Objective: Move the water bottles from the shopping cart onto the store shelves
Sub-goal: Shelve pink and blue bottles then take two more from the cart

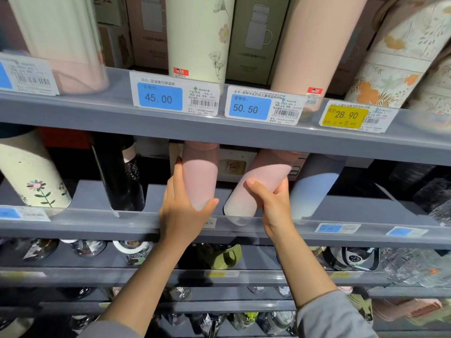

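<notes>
Grey store shelving fills the view in several tiers, each front rail carrying price labels; the upper rail (219,118) shows blue tags reading 45.00 (159,98) and 50.50 (247,109) and a yellow tag reading 28.90 (345,115).

Middle shelf (353,206), task items:
- Left pink bottle (201,176): smooth matte cylinder, darker pink cap band at the top partly hidden under the upper rail, body fading paler toward the base. Stands near upright on the shelf.
- Right pink bottle (258,184): same finish and colouring, tilted, top leaning right and base toward the front rail.

Hands:
- Left hand (184,211): fingers wrapped up the left side of the left pink bottle, thumb hooked under its lower right edge; a firm grip around the base.
- Right hand (273,203): thumb laid across the front of the right pink bottle, fingers curled round its right side; it grips the lower body.

Neighbouring stock, same shelf: a pale blue bottle (314,189) just right of the tilted one, a black bottle (117,172) to the left, and a cream floral bottle (29,176) at far left.

Upper shelf: a cream flowered flask (197,37), a tall pink flask (314,45), boxed cups behind.

Lower tiers: assorted wrapped bottles, too blurred to detail.
</notes>
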A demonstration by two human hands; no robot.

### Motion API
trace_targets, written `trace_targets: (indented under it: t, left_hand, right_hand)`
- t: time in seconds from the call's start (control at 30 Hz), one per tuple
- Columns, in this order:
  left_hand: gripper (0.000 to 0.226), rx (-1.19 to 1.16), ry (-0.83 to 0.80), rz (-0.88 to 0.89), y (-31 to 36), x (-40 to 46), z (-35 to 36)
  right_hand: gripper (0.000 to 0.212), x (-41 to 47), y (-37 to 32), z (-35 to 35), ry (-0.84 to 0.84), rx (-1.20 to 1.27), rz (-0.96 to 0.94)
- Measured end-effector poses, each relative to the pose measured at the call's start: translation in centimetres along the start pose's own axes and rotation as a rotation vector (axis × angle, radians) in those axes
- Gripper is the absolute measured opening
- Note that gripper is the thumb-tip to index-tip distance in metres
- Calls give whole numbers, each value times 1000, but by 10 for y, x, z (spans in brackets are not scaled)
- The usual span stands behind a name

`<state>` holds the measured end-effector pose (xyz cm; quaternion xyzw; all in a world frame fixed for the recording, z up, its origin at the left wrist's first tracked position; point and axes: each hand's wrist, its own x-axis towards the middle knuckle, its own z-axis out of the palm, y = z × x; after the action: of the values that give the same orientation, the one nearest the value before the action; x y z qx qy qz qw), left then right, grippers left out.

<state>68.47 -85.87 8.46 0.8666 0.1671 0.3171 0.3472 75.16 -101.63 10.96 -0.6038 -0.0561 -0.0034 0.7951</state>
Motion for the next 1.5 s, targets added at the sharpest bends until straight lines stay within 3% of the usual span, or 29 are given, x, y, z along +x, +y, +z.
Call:
trace_targets:
  t: [0.27,0.63,0.87,1.03,1.1,1.2,1.3,1.5]
  left_hand:
    - [104,-2,-20,-4,-1,0,-2]
    - [110,39,-49,-34,-1,-1,-5]
    - [107,-94,-84,-53,-3,-13,-9]
    - [68,-76,28,-49,-8,-58,-15]
    - [46,-13,8,2,-15,-83,-19]
    - [33,-13,-52,-81,-25,-124,-27]
    - [24,-42,-50,-196,-31,-165,-32]
    - [23,-18,-75,-380,-45,-204,-65]
  right_hand:
    - [44,0,-3,11,-69,-359,-10]
    - [47,-2,-3,7,-93,-327,-10]
    - [67,-2,-3,-3,-184,-532,9]
    - [98,-27,-2,-31,-135,-626,-117]
    - [87,-48,-2,-41,-89,-579,-181]
    - [49,-75,4,-46,-127,-523,-219]
    - [21,-89,17,-45,-379,-501,-82]
    - [14,-118,45,-12,-810,-592,120]
